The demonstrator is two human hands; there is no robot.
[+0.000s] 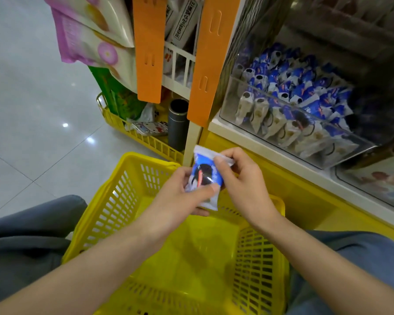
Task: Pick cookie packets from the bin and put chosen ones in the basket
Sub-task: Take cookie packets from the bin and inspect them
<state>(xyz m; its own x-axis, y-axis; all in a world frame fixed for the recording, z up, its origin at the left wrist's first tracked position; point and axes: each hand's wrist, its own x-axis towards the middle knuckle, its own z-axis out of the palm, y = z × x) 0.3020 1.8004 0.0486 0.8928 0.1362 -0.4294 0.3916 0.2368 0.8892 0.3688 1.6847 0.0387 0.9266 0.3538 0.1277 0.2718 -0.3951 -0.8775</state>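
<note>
A blue and white cookie packet [205,176] with a dark cookie pictured on it is held upright over the far rim of the yellow basket [114,208]. My left hand [180,196] grips its lower part, thumb across the front. My right hand [241,178] pinches its top right corner. The clear bin [241,110] at the upper right holds several similar blue and white packets [305,96]. The basket's floor shows nothing lying in it.
Orange shelf uprights [148,48] stand behind the basket, with pink and white snack bags [89,35] hanging at the left. A second yellow basket [132,133] holds a dark flask [178,123]. My knees flank the basket. Grey tiled floor lies at the left.
</note>
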